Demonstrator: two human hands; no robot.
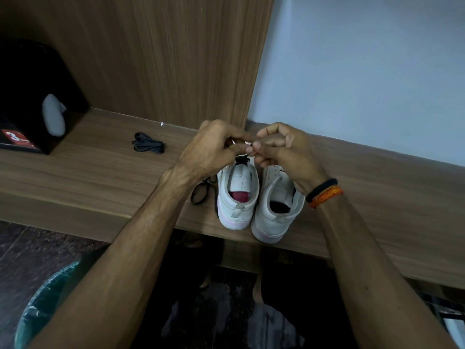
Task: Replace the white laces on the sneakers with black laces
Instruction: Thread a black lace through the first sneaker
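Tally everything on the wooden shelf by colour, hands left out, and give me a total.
White: 2, the left sneaker and the right sneaker.
Black: 3, the bundled lace, the loose lace beside the left sneaker, and the box at the far left.
Grey: 1, the rounded object against the box.
Total: 6.

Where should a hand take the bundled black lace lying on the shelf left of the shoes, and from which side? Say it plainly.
Probably best to take the bundled black lace across its middle, where the strands lie gathered side by side, coming straight down from above. It lies flat on the wooden shelf, with bare shelf all round it, apart from the black box. A pinch grip across the narrow width should lift all the loops together.
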